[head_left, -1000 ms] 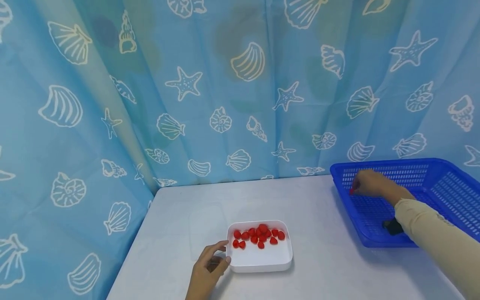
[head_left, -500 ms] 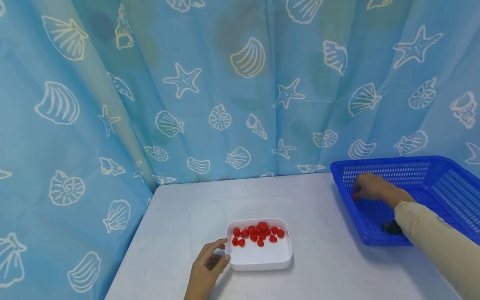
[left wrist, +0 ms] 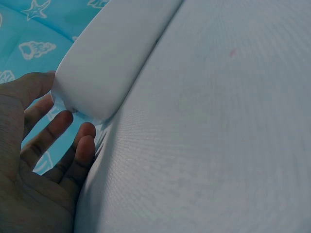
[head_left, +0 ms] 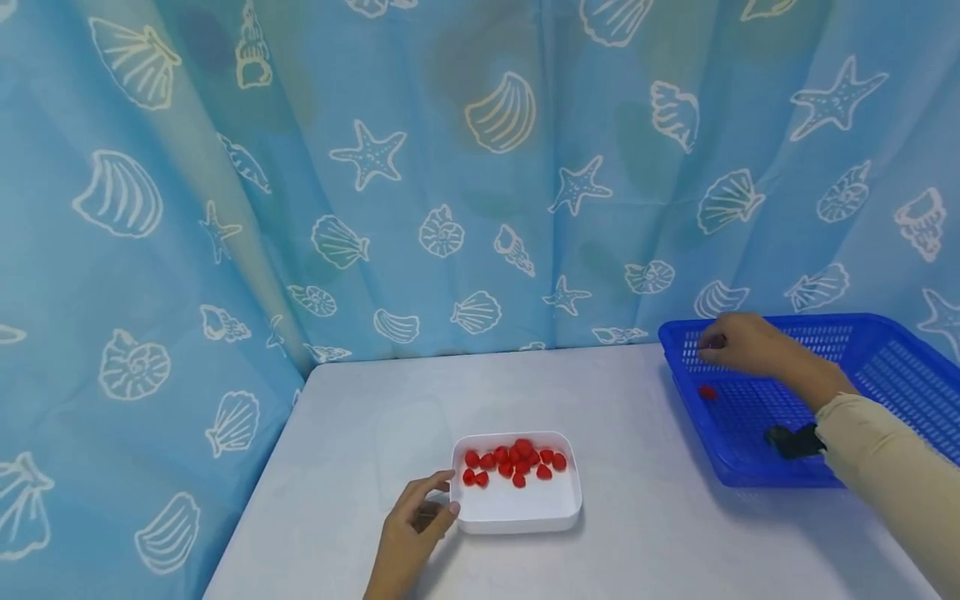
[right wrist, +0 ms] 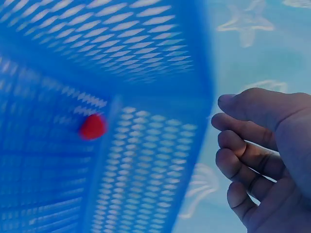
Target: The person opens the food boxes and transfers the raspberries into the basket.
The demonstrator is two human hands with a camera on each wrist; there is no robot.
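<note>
In the head view a white tray (head_left: 517, 527) stands on the table with several red raspberries (head_left: 517, 454) along its far side. My left hand (head_left: 412, 525) rests at its left end, thumb and index finger against the outer wall. The left wrist view shows the thumb tip on the tray's (left wrist: 107, 58) corner, the other fingers loosely bent. My right hand (head_left: 738, 343) is raised over the left part of a blue basket (head_left: 693, 417), its fingers loosely bent around nothing. Below it one raspberry (head_left: 707, 392) lies in the basket, also visible as a blurred red raspberry (right wrist: 93, 126) in the right wrist view.
A faint clear rectangular sheet or lid (head_left: 408, 425) lies left of the tray on the white table (head_left: 360, 387). A dark item (head_left: 793, 441) shows by the right sleeve; what it is I cannot tell. A blue shell-patterned curtain (head_left: 435, 275) hangs behind and at the left.
My right hand has let go of a raspberry, which now lies in the basket, and has risen above it. The left hand stays at the tray.
</note>
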